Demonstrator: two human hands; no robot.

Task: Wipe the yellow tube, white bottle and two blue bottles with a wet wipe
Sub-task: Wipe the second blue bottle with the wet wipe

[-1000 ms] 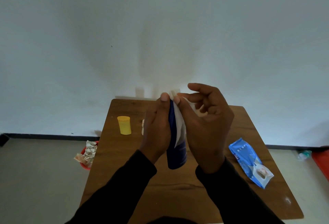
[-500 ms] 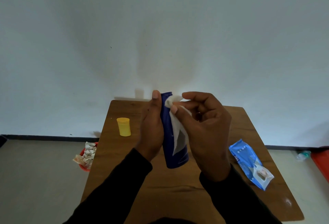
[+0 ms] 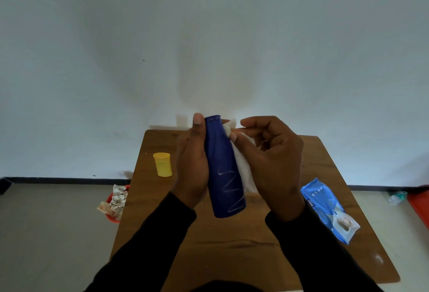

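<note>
Wooden table [image 3: 232,257] under our hands, pale wall behind. Left hand [image 3: 192,164] grips blue bottle [image 3: 224,171] upright, steadying it. Right hand [image 3: 271,164] pinches wet wipe [image 3: 243,171] against bottle's right side, likely for wiping. Yellow tube [image 3: 163,164] left of left hand; wipes pack [image 3: 329,210] right of right hand.

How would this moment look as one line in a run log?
step: wiping blue bottle | left hand: grips bottle | right hand: presses wet wipe to bottle | yellow tube: standing on table
</note>
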